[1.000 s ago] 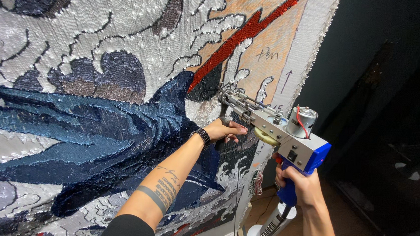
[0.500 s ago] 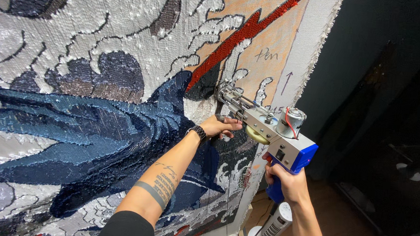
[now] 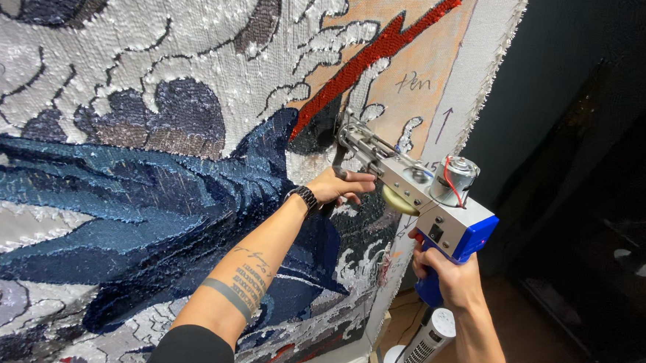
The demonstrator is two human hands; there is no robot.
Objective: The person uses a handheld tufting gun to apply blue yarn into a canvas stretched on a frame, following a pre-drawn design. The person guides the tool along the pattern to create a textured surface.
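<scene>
While its needle end presses against the stretched cloth near that cloth's right edge, the tufting gun (image 3: 418, 201) slopes down and to the right, a silver body with a small cylindrical motor on top and a blue rear housing and grip. The right hand (image 3: 447, 273) is wrapped fully round the blue grip below the housing, fingers curled tight about it. The left hand (image 3: 341, 187) sits under the gun's front part, fingers bent closed round the dark front handle there, its knuckles just beside the cloth; a dark wristband (image 3: 305, 197) circles that wrist, and the forearm bears dark tattoo bands above a black sleeve.

The gun's tip meets the tufted rug (image 3: 155, 158) at the lower end of a slanting red stripe (image 3: 374, 51), where a dark patch lies next to a deep blue tufted mass that spreads leftward across the middle. Above and left of it run white and grey wave shapes with thin dark outlines. Toward the upper right corner the backing is bare and orange-tan, with pen marks and a drawn arrow, and a frayed pale border runs down the right edge. Below the right hand, near the floor, stands a white tower fan (image 3: 424, 352) on a round base, close to the wooden frame at the rug's lower right corner. To the right the room is dark.
</scene>
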